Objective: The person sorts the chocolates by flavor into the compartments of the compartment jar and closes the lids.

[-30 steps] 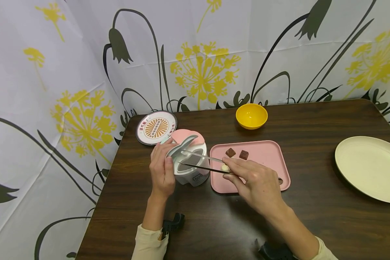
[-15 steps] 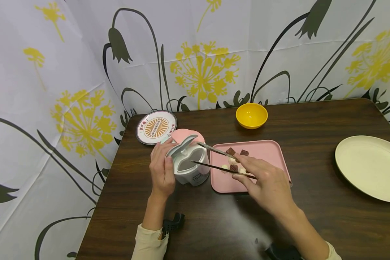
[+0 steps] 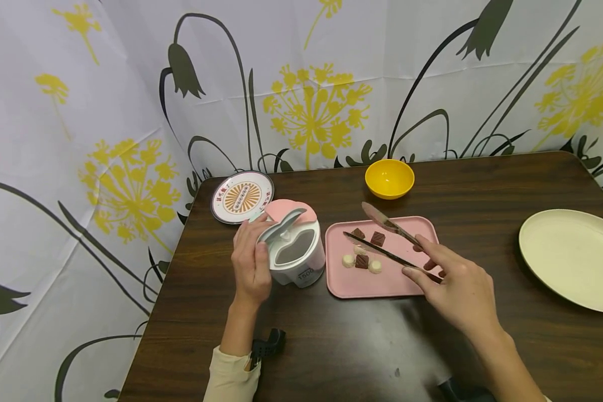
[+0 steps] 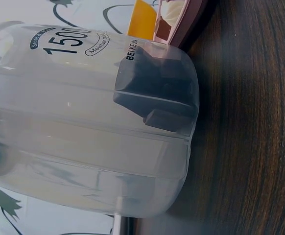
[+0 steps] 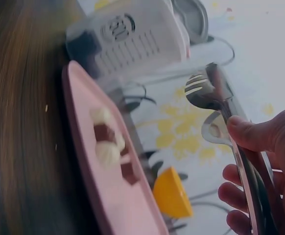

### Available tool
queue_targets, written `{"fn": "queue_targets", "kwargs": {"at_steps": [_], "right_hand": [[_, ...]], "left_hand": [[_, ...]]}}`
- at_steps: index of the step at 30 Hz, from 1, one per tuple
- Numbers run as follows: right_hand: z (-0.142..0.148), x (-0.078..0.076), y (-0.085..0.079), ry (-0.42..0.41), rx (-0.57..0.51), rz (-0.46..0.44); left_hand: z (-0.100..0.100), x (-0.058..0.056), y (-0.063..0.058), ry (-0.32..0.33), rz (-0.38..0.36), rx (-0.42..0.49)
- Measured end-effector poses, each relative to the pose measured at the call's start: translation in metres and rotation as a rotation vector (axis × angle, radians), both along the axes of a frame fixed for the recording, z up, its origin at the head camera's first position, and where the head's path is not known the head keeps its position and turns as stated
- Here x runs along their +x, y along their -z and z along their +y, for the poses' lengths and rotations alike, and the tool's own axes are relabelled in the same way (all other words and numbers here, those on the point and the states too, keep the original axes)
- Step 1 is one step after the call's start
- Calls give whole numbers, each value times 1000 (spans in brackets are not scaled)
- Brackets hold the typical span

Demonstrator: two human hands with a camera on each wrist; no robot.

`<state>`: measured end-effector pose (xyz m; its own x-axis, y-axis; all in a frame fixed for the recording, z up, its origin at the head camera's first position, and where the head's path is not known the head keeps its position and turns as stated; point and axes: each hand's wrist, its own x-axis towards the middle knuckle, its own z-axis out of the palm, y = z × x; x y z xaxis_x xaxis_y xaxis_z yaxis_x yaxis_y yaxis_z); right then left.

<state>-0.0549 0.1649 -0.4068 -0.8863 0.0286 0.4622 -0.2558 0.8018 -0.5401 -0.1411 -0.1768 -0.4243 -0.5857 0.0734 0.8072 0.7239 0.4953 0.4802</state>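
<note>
My left hand (image 3: 251, 268) holds a clear storage container (image 3: 300, 271) by its left side, near its raised grey flip lid (image 3: 281, 226). Dark chunks (image 4: 154, 88) lie at the container's bottom in the left wrist view. Metal tongs (image 3: 384, 221) with a fork-like end are pinched between the thumb and fingers of my right hand (image 3: 464, 287). Their arms are spread over the pink tray (image 3: 352, 285), with nothing between the tips. On the tray sit several chocolates, among them a dark square chocolate (image 3: 362, 262) and a white round chocolate (image 3: 375, 267).
A yellow bowl (image 3: 389, 180) stands behind the tray. To the far right lies a large cream plate (image 3: 573, 259). Behind the container, a patterned plate (image 3: 242, 198) is at the table's back left corner. A floral curtain (image 3: 331, 33) hangs along the back edge.
My right hand has drawn the tongs from the container's mouth rightward until they are over the tray, uncovering the chocolates. The left hand and the container have stayed put.
</note>
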Motion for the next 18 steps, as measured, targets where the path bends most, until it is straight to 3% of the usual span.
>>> {"fn": "queue_targets", "kwargs": {"at_steps": [11, 18], "right_hand": [[42, 14, 26, 197, 2, -201], [67, 23, 37, 383, -49, -337]], "left_hand": [[2, 1, -1, 8, 4, 13], [3, 1, 0, 3, 13, 22]]}}
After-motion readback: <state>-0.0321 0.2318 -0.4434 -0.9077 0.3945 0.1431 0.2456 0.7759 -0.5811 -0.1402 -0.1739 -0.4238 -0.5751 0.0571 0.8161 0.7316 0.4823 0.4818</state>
